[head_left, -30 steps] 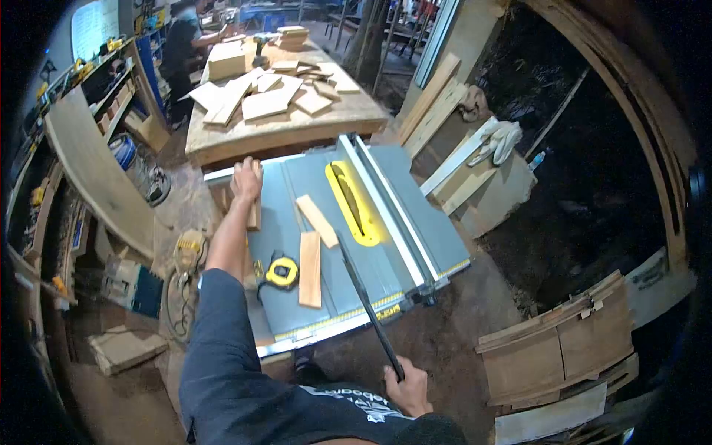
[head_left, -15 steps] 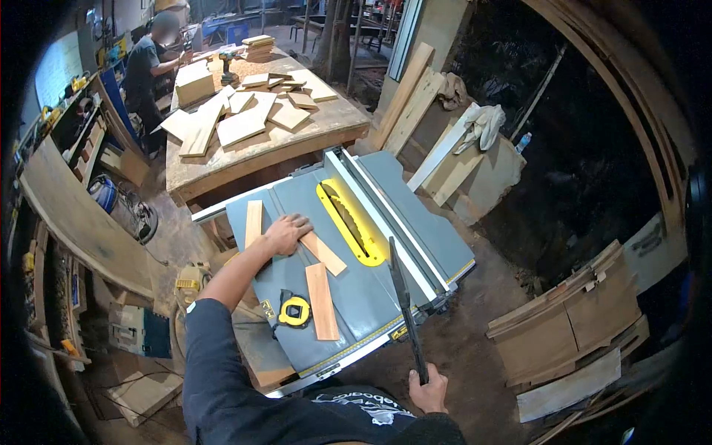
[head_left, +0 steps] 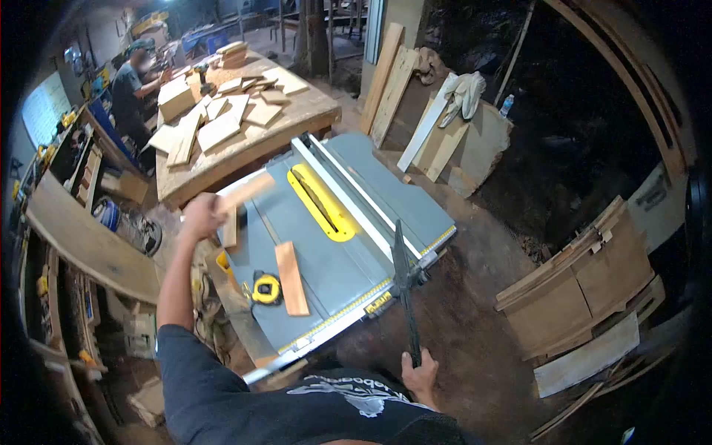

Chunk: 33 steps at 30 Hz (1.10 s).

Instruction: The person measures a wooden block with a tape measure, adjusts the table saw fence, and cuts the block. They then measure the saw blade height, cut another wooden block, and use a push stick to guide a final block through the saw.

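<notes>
My left hand (head_left: 204,215), slightly blurred, is closed on one end of a short wood strip (head_left: 250,190) over the left edge of the grey table saw (head_left: 341,263). Just beneath that hand, a second wood strip (head_left: 231,230) is partly covered. A reddish wood strip (head_left: 291,276) lies flat on the saw top beside a yellow tape measure (head_left: 265,288). In my right hand (head_left: 421,377), near my body, is the lower end of a long black push stick (head_left: 404,285), angled upward in front of the rip fence (head_left: 345,196).
The saw blade (head_left: 315,196) shows in the slot of the yellow insert. Behind the saw, a workbench (head_left: 245,159) bears many cut boards and a drill (head_left: 202,74). A person (head_left: 127,93) stands at its far left. Boards and panels (head_left: 571,311) lean at right.
My left hand has lifted a wood strip and carried it left, away from the middle of the saw top. My right hand still grips the push stick. The view has shifted.
</notes>
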Each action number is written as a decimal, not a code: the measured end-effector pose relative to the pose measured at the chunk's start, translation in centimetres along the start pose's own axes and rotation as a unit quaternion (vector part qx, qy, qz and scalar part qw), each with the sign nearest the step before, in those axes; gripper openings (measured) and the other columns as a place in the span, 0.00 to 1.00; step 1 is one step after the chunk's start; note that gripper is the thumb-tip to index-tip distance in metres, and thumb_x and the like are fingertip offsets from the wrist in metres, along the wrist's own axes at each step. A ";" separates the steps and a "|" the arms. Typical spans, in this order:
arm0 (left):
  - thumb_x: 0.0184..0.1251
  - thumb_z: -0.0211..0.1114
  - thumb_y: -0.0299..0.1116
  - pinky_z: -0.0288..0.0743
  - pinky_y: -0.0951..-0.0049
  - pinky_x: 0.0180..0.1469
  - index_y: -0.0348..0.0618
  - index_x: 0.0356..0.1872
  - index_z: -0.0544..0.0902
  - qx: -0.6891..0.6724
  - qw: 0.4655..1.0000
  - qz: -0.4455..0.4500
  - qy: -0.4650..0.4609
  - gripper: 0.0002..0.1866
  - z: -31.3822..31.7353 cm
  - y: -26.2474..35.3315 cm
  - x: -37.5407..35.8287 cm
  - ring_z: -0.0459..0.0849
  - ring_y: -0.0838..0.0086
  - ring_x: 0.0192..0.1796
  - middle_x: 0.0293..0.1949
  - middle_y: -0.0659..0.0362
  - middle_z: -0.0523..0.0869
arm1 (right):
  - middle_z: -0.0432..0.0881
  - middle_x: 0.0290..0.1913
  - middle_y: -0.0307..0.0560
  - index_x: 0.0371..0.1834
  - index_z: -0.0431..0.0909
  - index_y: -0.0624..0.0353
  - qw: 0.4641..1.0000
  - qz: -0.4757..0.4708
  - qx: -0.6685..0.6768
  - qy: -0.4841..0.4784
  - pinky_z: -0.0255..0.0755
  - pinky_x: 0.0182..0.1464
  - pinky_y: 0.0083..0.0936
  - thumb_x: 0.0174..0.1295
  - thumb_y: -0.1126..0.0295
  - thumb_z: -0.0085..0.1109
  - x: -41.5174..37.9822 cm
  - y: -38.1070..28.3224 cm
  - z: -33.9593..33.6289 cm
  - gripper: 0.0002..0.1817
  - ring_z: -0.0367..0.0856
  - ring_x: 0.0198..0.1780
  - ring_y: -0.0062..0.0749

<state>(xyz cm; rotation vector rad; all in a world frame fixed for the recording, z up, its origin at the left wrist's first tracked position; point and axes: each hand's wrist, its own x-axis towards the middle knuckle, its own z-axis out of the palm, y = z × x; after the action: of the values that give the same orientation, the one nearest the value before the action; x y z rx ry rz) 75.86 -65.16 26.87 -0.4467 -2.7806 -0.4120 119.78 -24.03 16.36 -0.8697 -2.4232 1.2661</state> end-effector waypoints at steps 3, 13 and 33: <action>0.64 0.73 0.40 0.80 0.66 0.50 0.32 0.52 0.84 -0.142 0.960 -0.203 0.129 0.23 -2.1 -1.0 -10.7 0.89 0.66 0.42 0.40 0.47 0.90 | 0.84 0.30 0.66 0.43 0.82 0.64 0.998 -0.040 -0.041 -0.012 0.78 0.38 0.48 0.62 0.62 0.65 0.5 5.3 -1.6 0.15 0.86 0.35 0.64; 0.58 0.73 0.62 0.72 0.58 0.66 0.29 0.62 0.78 -0.026 0.776 -0.625 0.082 0.44 9.7 6.6 -53.9 0.80 0.49 0.65 0.61 0.36 0.81 | 0.78 0.22 0.42 0.46 0.77 0.67 0.985 -0.076 0.042 -0.149 0.72 0.28 0.27 0.72 0.67 0.58 5.0 11.3 -6.7 0.12 0.79 0.23 0.26; 0.50 0.79 0.44 0.77 0.52 0.54 0.33 0.58 0.71 -0.208 0.930 -0.285 0.104 0.39 12.9 30.6 -27.8 0.80 0.46 0.53 0.48 0.43 0.78 | 0.83 0.27 0.45 0.42 0.79 0.65 0.974 -0.144 0.085 -0.155 0.75 0.32 0.30 0.66 0.65 0.69 1.1 7.3 -1.4 0.14 0.80 0.27 0.28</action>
<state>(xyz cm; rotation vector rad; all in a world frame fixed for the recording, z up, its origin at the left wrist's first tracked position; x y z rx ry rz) 108.48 -40.32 12.97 0.3298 -2.5590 -1.1190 122.41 -19.28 11.19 -0.2745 -2.5006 1.5567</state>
